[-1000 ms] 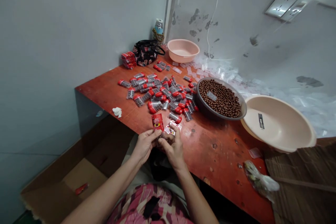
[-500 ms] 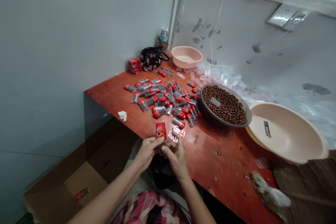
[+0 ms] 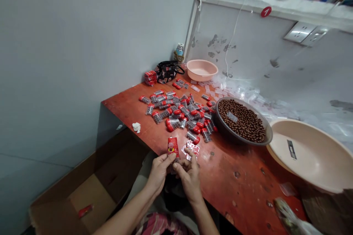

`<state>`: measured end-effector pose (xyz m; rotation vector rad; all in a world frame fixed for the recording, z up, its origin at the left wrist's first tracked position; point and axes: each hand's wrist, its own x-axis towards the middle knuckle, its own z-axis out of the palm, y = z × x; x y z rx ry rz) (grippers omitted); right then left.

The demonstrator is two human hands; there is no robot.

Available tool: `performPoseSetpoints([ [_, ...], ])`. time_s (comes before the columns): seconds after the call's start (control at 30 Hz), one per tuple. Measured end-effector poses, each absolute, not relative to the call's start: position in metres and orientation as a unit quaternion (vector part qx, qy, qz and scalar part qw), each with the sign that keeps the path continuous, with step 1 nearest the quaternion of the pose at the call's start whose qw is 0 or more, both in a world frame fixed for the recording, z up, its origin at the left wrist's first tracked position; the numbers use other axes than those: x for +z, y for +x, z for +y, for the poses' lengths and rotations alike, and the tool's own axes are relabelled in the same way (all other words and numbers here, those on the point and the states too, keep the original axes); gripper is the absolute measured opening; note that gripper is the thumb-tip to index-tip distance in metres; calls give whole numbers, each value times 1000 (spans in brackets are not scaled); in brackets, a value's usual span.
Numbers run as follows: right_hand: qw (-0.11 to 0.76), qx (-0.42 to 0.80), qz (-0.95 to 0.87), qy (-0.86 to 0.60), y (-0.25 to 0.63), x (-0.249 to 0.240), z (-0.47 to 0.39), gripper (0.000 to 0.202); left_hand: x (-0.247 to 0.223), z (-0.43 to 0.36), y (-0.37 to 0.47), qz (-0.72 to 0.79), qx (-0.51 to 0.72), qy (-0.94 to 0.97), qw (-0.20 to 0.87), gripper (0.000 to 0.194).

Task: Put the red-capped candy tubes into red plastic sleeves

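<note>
Over the table's near edge, my left hand [image 3: 160,170] pinches a small red packet [image 3: 173,146] between thumb and fingers, its printed face up. Against the packet's lower end, my right hand [image 3: 190,176] has its thumb and fingers closed, with the index finger lifted. That lower end is mostly hidden by my fingers. Just beyond my right hand lie shiny red-and-white wrappers [image 3: 192,148]. Farther back spreads a heap of clear packs with red ends [image 3: 183,112], dark contents showing through.
A grey bowl of brown balls [image 3: 241,121] stands right of the heap, with a large cream basin [image 3: 317,154] beside it. Behind are a pink basin [image 3: 202,70], a black patterned bag [image 3: 167,72] and stacked red packs [image 3: 150,78]. An open cardboard box [image 3: 91,191] sits below left.
The camera view has tilted up a little, so the table and hands appear lower and slightly to the right. Both hands keep their hold on the packet.
</note>
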<state>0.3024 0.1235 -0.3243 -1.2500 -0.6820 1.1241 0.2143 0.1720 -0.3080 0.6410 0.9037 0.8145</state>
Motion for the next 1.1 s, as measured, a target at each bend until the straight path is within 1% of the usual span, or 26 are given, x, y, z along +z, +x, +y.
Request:
performPoseSetpoints([
  [0.07, 605, 488, -311, -547, 303, -322, 122, 52, -303, 172, 213, 407, 384, 275, 781, 22],
  [0.13, 595, 462, -342, -562, 302, -319, 122, 49, -301, 174, 212, 403, 388, 258, 788, 22],
  [0.23, 597, 437, -364, -566, 299, -318, 121, 45, -303, 176, 211, 422, 392, 257, 776, 20],
  [0.37, 628, 506, -276, -523, 294, -322, 121, 53, -311, 173, 213, 459, 391, 265, 752, 22],
  [0.43, 638, 512, -250, -518, 293, -324, 121, 55, -312, 169, 215, 467, 388, 257, 752, 22],
  [0.57, 638, 480, -270, -538, 295, -324, 117, 50, -308, 163, 214, 448, 384, 249, 768, 22],
  [0.73, 617, 527, -269, -520, 302, -322, 116, 49, -302, 169, 208, 400, 375, 244, 800, 27],
  [0.87, 628, 561, -228, -488, 300, -324, 117, 43, -303, 175, 208, 411, 376, 242, 795, 32],
  [0.97, 624, 605, -193, -455, 297, -327, 116, 40, -304, 177, 212, 434, 397, 238, 773, 31],
  [1.03, 628, 601, -179, -460, 296, -330, 115, 35, -304, 176, 215, 453, 404, 238, 758, 28],
  [1.1, 635, 572, -178, -488, 294, -332, 113, 27, -306, 173, 219, 467, 410, 238, 747, 26],
])
